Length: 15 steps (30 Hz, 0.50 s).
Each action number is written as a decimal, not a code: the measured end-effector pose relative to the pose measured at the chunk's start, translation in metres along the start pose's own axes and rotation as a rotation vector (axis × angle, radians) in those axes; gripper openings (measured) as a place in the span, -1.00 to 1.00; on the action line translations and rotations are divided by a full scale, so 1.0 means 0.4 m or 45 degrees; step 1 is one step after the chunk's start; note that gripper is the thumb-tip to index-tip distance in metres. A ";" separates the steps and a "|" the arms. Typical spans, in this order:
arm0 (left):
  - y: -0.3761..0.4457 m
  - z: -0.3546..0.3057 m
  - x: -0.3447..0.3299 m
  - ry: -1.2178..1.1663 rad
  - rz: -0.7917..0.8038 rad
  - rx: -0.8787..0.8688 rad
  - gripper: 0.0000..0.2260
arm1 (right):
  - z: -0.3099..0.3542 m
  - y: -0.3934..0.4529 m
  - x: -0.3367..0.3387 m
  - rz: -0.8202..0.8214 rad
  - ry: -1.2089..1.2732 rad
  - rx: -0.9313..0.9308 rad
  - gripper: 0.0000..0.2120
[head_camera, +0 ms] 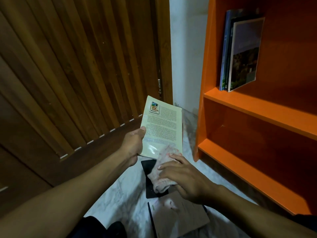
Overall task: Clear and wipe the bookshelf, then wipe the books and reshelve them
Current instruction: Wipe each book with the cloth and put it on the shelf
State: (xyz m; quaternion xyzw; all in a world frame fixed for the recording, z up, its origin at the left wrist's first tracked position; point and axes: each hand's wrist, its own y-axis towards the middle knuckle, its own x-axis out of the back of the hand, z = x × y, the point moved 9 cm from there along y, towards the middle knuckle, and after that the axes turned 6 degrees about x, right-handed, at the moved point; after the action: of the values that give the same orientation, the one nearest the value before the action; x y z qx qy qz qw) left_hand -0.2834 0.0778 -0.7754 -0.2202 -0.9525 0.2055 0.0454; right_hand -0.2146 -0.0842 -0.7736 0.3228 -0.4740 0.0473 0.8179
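Observation:
My left hand (133, 145) grips the left edge of a pale yellow paperback (163, 124), held tilted with its printed back cover facing me. My right hand (184, 177) presses a crumpled pinkish cloth (162, 170) against the book's lower right corner. On the right stands the orange bookshelf (257, 107). Three books (240, 52) lean upright on its upper shelf, a landscape cover in front. The two lower shelves show no books.
On the white marbled floor (120, 194) below my hands lie a black book (149, 166) and a brown-covered book (181, 219) with a dark edge. A slatted wooden door (77, 66) fills the left. My dark-clothed knees (103, 227) are at the bottom.

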 end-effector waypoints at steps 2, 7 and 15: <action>0.000 -0.009 0.013 -0.016 -0.018 -0.015 -0.73 | -0.009 -0.025 0.007 -0.014 -0.123 -0.014 -0.69; -0.009 -0.031 0.031 -0.084 -0.025 -0.047 -0.74 | -0.092 -0.089 0.010 0.087 -0.390 -0.303 -0.64; -0.041 -0.026 0.009 0.011 0.019 -0.051 -0.73 | -0.299 -0.237 -0.050 -0.794 1.350 -1.526 -0.50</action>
State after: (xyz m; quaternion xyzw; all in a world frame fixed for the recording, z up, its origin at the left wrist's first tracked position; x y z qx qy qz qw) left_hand -0.2911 0.0699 -0.7591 -0.2290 -0.9546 0.1856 0.0437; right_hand -0.1000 -0.0859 -0.8764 -0.1128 0.1363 -0.2935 0.9394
